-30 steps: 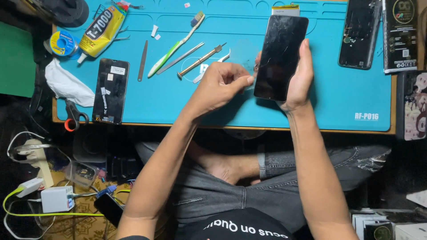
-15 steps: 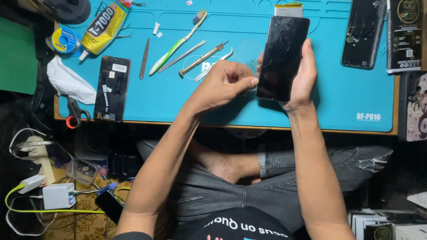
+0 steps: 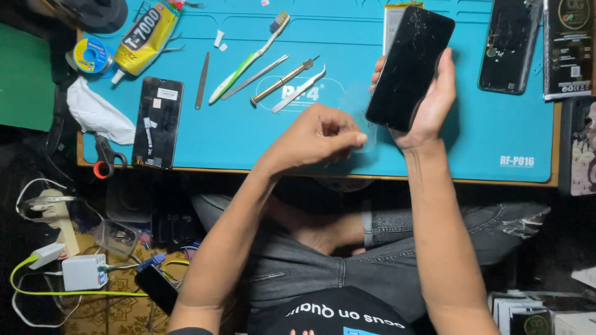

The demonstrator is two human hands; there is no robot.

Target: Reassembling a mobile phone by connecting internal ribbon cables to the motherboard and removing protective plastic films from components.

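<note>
Black phone [image 3: 410, 67] upper right, tilted, cradled in right hand [image 3: 428, 105] for inspection | left hand [image 3: 316, 138] centre pinches clear film [image 3: 366, 133] | blue mat [image 3: 347, 142] underneath

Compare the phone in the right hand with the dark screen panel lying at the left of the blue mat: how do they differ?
The phone is held tilted above the blue mat by the right hand; the screen panel lies flat on it, untouched. The phone's glass looks cracked; the panel carries white stickers. Both are dark, flat rectangles.
</note>
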